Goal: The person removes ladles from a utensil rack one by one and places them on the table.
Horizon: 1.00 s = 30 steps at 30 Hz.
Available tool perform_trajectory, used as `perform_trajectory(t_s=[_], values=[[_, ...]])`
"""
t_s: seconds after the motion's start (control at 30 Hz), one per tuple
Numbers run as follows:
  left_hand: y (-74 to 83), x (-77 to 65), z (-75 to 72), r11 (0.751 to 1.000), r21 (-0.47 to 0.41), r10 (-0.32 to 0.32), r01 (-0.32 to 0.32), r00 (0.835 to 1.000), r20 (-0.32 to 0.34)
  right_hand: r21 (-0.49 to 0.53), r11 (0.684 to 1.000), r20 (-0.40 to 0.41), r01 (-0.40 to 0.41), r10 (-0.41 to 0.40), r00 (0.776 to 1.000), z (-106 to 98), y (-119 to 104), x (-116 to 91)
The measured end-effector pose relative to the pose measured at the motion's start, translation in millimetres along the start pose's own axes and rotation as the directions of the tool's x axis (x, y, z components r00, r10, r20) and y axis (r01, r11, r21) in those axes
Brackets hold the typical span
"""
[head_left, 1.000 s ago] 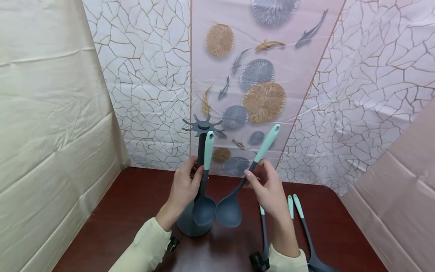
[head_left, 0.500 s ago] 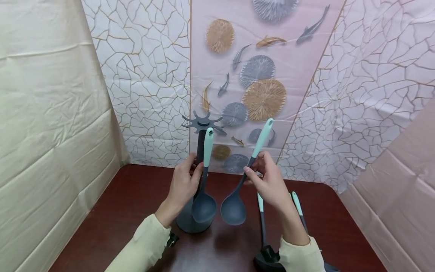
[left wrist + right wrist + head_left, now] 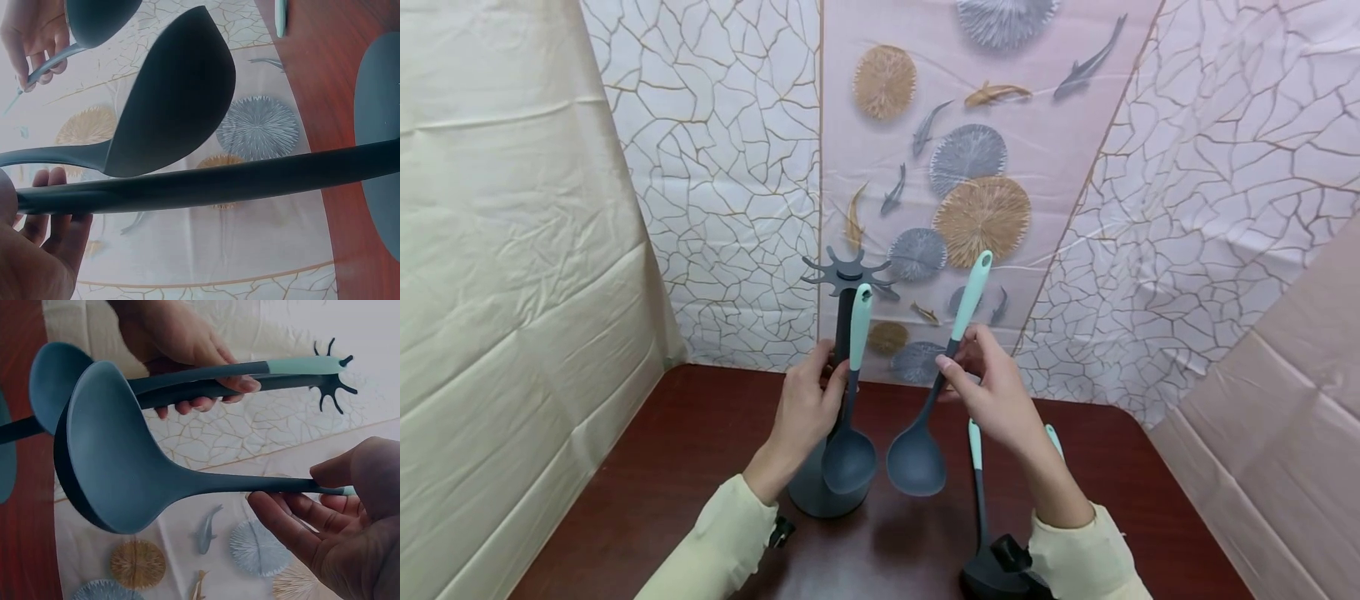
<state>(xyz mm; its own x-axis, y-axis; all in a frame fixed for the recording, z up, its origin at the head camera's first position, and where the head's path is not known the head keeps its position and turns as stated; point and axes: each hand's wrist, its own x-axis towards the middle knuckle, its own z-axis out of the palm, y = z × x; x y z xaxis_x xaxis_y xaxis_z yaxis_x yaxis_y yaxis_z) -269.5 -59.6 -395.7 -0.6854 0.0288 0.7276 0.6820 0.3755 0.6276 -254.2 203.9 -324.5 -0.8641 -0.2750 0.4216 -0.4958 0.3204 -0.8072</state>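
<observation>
My left hand (image 3: 805, 400) grips the black pole (image 3: 219, 187) of a utensil stand (image 3: 827, 492), which has a round base and a ring of hooks (image 3: 850, 271) on top. A dark ladle (image 3: 850, 458) with a mint handle hangs from one of these hooks, close beside my left thumb. To its right, my right hand (image 3: 992, 392) pinches a second, larger ladle (image 3: 916, 458) between thumb and fingers, just below its mint handle. That ladle is held up above the table, bowl down, its handle leaning right. In the right wrist view, its bowl (image 3: 112, 450) overlaps the hanging one.
On the dark red table (image 3: 700, 467), a utensil (image 3: 981, 500) with a mint handle lies below my right forearm. Another mint handle (image 3: 1055, 439) shows behind that arm, its lower part hidden. A patterned cloth (image 3: 737, 208) hangs along the back edge.
My right hand has raised its ladle slightly and turned it more upright, the handle tip swinging left. The two bowls, side by side before, now stand apart. My left hand stays on the pole.
</observation>
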Motion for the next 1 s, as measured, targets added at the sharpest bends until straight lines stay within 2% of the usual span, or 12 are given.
perform_trajectory(t_s=[0.53,0.8,1.0], values=[[0.8,-1.0,0.6,1.000,-0.007,-0.018,0.018,1.000,0.000,-0.014,1.000,0.017,-0.012,0.012,1.000,-2.0,10.7,0.5],[0.9,-0.9,0.9,1.000,-0.004,-0.010,0.010,1.000,-0.001,0.067,0.996,-0.011,-0.065,0.066,0.998,-6.4,14.2,1.3],[0.7,-0.9,0.6,1.000,-0.004,-0.006,0.006,1.000,-0.006,0.065,0.996,-0.014,-0.067,0.068,0.998,-7.0,15.9,2.9]])
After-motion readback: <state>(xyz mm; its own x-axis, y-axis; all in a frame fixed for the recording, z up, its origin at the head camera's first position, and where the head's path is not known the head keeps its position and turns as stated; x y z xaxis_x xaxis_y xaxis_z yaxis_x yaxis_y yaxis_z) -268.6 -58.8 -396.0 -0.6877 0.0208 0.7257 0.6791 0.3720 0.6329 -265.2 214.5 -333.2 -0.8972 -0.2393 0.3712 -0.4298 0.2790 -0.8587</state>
